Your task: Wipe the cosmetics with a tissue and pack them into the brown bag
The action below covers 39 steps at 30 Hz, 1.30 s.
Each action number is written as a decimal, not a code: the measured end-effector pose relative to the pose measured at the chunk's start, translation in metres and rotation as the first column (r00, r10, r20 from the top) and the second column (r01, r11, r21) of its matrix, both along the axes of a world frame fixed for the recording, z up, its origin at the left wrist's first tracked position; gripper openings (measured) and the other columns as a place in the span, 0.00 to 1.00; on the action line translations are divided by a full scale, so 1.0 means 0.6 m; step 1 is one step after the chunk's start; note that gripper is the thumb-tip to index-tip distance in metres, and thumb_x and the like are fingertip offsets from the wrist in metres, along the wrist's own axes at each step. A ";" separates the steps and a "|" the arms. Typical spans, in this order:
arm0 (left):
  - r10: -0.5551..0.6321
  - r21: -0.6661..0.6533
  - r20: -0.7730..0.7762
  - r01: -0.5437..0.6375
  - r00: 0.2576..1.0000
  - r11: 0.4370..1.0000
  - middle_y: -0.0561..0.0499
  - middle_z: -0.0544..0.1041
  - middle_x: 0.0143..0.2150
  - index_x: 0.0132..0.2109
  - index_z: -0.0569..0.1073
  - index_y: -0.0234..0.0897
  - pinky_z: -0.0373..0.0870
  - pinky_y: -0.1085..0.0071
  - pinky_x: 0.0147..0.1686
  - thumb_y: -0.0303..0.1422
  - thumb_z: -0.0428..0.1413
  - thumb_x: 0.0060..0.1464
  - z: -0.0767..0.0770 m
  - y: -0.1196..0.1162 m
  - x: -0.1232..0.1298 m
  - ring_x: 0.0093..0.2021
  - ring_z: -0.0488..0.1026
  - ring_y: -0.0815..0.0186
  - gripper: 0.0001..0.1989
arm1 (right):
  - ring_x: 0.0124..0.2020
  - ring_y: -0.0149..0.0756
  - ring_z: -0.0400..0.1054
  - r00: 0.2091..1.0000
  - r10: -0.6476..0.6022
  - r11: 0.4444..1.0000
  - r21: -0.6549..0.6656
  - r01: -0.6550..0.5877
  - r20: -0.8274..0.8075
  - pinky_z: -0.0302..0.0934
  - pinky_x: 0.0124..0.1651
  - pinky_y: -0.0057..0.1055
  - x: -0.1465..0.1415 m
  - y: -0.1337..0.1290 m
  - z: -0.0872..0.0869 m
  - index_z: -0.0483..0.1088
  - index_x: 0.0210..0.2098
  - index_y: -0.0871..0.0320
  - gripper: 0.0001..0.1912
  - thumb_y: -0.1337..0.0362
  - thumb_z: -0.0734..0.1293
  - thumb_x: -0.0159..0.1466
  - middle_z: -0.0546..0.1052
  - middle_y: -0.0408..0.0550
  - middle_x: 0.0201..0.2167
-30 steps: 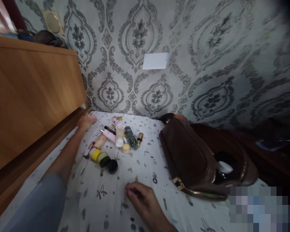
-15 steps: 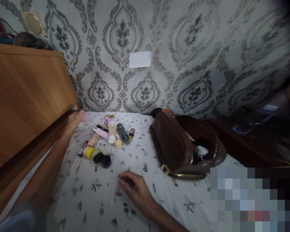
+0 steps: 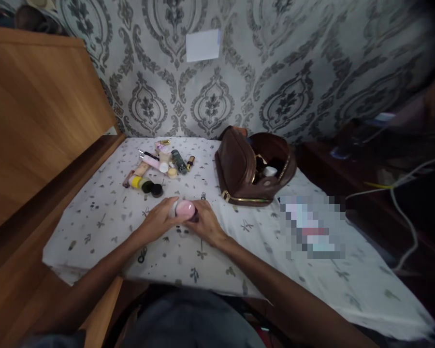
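Left hand (image 3: 158, 216) has come back from the far left corner by the wooden cabinet (image 3: 39, 92) to the front part of the cloth-covered bench (image 3: 94, 227), and the pink round-topped item (image 3: 185, 210) that was at that corner is now up front with it. Right hand (image 3: 207, 221), loosely curled and on its own half a second ago, now meets the left at the item.

Both grips are closed on it: left fingers around its left side, right fingers on its right side. Item sits between the two hands, near the front edge (a whitish part shows by the left fingers, a dark bit by the right). Hard to say if that is all one piece; fingers cover much of it.

Behind the hands, to the left, a loose group of cosmetics: yellow-banded jar (image 3: 135, 182), black round lid (image 3: 156, 190), beige tube with white cap (image 3: 165, 158), pink tube (image 3: 151, 162), small cream pot (image 3: 172, 172), dark green bottle (image 3: 179, 161), gold-and-black lipstick (image 3: 191, 162). Brown bag (image 3: 234, 166) stands unzipped to the right, near the patterned wall (image 3: 206, 104), white object (image 3: 270, 171) showing inside.
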<state>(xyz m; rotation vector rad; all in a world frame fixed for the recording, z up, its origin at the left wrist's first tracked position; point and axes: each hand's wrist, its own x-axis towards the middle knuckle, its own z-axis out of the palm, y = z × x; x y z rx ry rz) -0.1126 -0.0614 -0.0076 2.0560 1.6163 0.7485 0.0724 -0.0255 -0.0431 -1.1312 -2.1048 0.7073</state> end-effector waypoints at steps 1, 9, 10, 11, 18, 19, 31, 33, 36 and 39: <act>0.009 -0.001 0.041 -0.009 0.999 1.000 0.41 0.72 0.60 0.59 0.68 0.37 0.65 0.59 0.59 0.46 0.50 0.61 -0.006 -0.004 -0.008 0.60 0.69 0.55 0.25 | 0.46 0.48 0.67 1.000 0.003 1.000 -0.004 -0.003 0.016 0.60 0.53 0.45 0.003 -0.001 -0.001 0.72 0.45 0.62 0.19 0.63 0.74 0.54 0.76 0.55 0.41; 0.090 0.045 0.082 -0.094 0.993 0.995 0.48 0.76 0.41 0.54 0.68 0.36 0.70 0.65 0.42 0.38 0.47 0.62 0.011 0.001 -0.022 0.40 0.73 0.60 0.17 | 0.50 0.50 0.68 0.999 0.036 0.999 -0.023 -0.036 0.008 0.59 0.56 0.44 0.006 0.000 0.001 0.72 0.52 0.59 0.28 0.59 0.76 0.53 0.77 0.55 0.47; 0.058 0.081 0.078 -0.064 0.995 0.995 0.49 0.76 0.39 0.48 0.71 0.36 0.70 0.66 0.41 0.37 0.48 0.61 0.015 0.008 -0.013 0.39 0.72 0.61 0.14 | 0.51 0.49 0.68 0.999 0.042 0.999 -0.021 -0.042 -0.001 0.59 0.56 0.44 0.007 0.000 0.001 0.72 0.52 0.58 0.28 0.59 0.76 0.54 0.77 0.54 0.48; 0.018 0.119 0.068 -0.026 0.998 0.993 0.49 0.75 0.38 0.44 0.73 0.37 0.69 0.67 0.41 0.37 0.49 0.61 0.019 0.017 -0.004 0.39 0.72 0.61 0.12 | 0.50 0.48 0.68 0.999 0.048 0.999 -0.016 -0.048 -0.010 0.59 0.56 0.43 0.008 0.000 0.001 0.71 0.52 0.57 0.28 0.58 0.76 0.54 0.78 0.53 0.48; -0.278 0.138 -0.120 0.293 0.953 0.946 0.47 0.72 0.43 0.45 0.79 0.38 0.69 0.64 0.49 0.32 0.49 0.62 0.036 0.043 0.002 0.45 0.71 0.61 0.14 | 0.44 0.46 0.70 0.997 0.072 0.997 -0.002 -0.072 -0.017 0.60 0.51 0.40 0.011 0.005 0.002 0.74 0.46 0.57 0.23 0.56 0.77 0.54 0.79 0.50 0.42; -0.305 0.136 -0.145 0.324 0.941 0.936 0.47 0.72 0.44 0.47 0.79 0.39 0.69 0.65 0.49 0.32 0.48 0.63 0.038 0.036 -0.004 0.45 0.71 0.62 0.15 | 0.45 0.46 0.70 0.997 0.070 0.998 -0.006 -0.070 -0.022 0.60 0.51 0.40 0.011 0.005 0.001 0.74 0.47 0.57 0.23 0.56 0.77 0.54 0.79 0.50 0.43; -0.264 0.241 -0.258 0.326 0.929 0.914 0.45 0.69 0.49 0.60 0.70 0.43 0.71 0.66 0.48 0.27 0.46 0.64 0.017 -0.043 -0.011 0.48 0.69 0.62 0.20 | 0.45 0.45 0.70 0.997 0.064 0.998 -0.010 -0.065 -0.051 0.60 0.50 0.39 0.010 0.003 -0.002 0.74 0.50 0.59 0.26 0.56 0.77 0.54 0.79 0.52 0.43; -0.225 0.263 -0.315 0.313 0.922 0.913 0.45 0.69 0.49 0.60 0.70 0.44 0.71 0.64 0.48 0.28 0.46 0.64 0.016 -0.040 0.002 0.49 0.69 0.61 0.20 | 0.45 0.45 0.70 0.996 0.063 0.998 0.002 -0.063 -0.060 0.59 0.52 0.39 0.009 0.002 -0.002 0.74 0.49 0.57 0.25 0.56 0.77 0.54 0.79 0.50 0.44; -0.155 0.262 -0.414 0.281 0.897 0.923 0.45 0.68 0.49 0.59 0.71 0.43 0.72 0.64 0.46 0.28 0.46 0.64 0.023 -0.031 0.020 0.49 0.68 0.59 0.20 | 0.45 0.45 0.70 0.997 0.051 0.999 0.020 -0.049 -0.063 0.59 0.52 0.39 0.008 0.001 -0.001 0.74 0.47 0.58 0.23 0.57 0.77 0.54 0.79 0.51 0.43; -0.175 0.215 -0.473 0.305 0.863 0.928 0.42 0.68 0.49 0.58 0.72 0.39 0.73 0.64 0.42 0.29 0.46 0.63 0.037 -0.023 0.030 0.48 0.68 0.57 0.19 | 0.42 0.43 0.70 0.997 0.043 0.999 0.020 -0.042 -0.056 0.60 0.48 0.37 0.008 0.000 -0.002 0.75 0.41 0.59 0.18 0.58 0.76 0.55 0.79 0.50 0.39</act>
